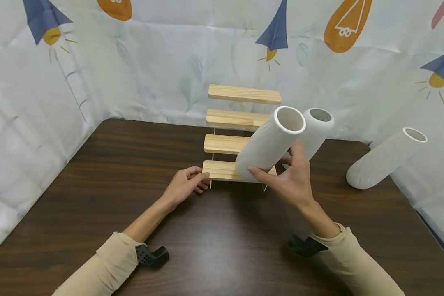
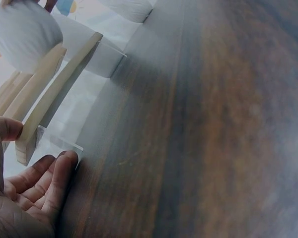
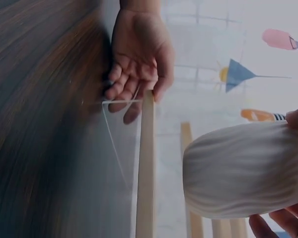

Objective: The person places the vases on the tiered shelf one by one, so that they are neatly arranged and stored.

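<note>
My right hand (image 1: 290, 176) grips a white ribbed vase (image 1: 270, 142) low on its side, thumb in front and fingers behind. In the right wrist view, the vase (image 3: 243, 168) is held just off the boards of a stepped wooden shelf (image 1: 225, 144). My left hand (image 1: 185, 185) holds the left end of the lowest board. The left wrist view shows the thumb on the board's (image 2: 54, 94) end and the curled fingers by the clear side support (image 2: 59, 139). Part of the shelf's right side is hidden by the vase.
A second white vase (image 1: 314, 131) stands behind my right hand, partly covered by it. Another white vase (image 1: 382, 160) stands near the right edge of the dark wooden table (image 1: 133, 160). A printed white cloth (image 1: 151, 61) hangs behind and along the sides.
</note>
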{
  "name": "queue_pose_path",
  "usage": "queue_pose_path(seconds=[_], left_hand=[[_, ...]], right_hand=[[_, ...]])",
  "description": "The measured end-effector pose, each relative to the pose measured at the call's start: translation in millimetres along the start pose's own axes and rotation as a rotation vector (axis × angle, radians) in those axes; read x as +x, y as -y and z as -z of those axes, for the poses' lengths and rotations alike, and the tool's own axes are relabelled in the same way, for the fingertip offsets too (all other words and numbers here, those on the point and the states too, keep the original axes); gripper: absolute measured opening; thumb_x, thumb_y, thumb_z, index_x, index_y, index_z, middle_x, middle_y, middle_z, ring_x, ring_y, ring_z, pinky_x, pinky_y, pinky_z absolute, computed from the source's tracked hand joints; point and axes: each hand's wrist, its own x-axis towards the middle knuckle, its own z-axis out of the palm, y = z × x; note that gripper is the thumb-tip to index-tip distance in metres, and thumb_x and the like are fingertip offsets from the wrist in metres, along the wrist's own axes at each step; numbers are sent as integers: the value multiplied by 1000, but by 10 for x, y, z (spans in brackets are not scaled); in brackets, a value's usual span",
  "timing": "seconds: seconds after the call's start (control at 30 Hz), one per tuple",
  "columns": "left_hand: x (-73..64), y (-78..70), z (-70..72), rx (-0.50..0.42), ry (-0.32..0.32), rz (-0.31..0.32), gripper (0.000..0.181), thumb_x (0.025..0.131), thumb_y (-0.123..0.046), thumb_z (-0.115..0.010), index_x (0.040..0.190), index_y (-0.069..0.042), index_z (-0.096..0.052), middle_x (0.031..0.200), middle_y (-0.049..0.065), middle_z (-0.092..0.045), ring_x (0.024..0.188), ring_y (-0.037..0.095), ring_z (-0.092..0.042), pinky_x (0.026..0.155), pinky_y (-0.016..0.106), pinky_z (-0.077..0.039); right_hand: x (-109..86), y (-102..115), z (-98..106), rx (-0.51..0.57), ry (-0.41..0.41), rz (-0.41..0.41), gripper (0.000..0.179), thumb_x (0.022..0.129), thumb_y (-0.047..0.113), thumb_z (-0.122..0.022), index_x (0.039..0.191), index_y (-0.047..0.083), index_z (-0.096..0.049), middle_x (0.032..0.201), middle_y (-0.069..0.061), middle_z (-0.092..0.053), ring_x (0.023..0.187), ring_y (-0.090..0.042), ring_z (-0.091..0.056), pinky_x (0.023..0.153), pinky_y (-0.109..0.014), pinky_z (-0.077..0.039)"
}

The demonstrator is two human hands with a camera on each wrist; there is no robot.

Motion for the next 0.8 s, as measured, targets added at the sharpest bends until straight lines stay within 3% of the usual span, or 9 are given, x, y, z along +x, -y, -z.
queue_pose_path(seconds=[0.27,0.57,0.8], left_hand=[[7,2,-2,-5,-4,8,39,105,-35,-59,120,0,-67,108,16,-73,94,25,-71,79,35,-61],[11,7,-2,-20,-4,2,39,104,-33,-60,122,2,-66,108,17,-73,95,27,-71,79,35,-61],[4,3,-4,-22,-4,-3,39,105,-34,-60,120,1,-66,107,17,-74,93,27,-71,79,36,-61]], right_hand=[[39,1,-190,30,34,-17,82,68,13,-95,138,5,-53,129,-3,-61,115,-17,-60,76,-42,-61],[39,5,-358,5,64,-38,80,68,21,-95,134,3,-53,125,-6,-62,109,-16,-58,78,-44,-60],[66,-1,-458,30,89,-50,78,68,19,-96,131,1,-53,119,-10,-59,105,-20,-58,77,-43,-61]])
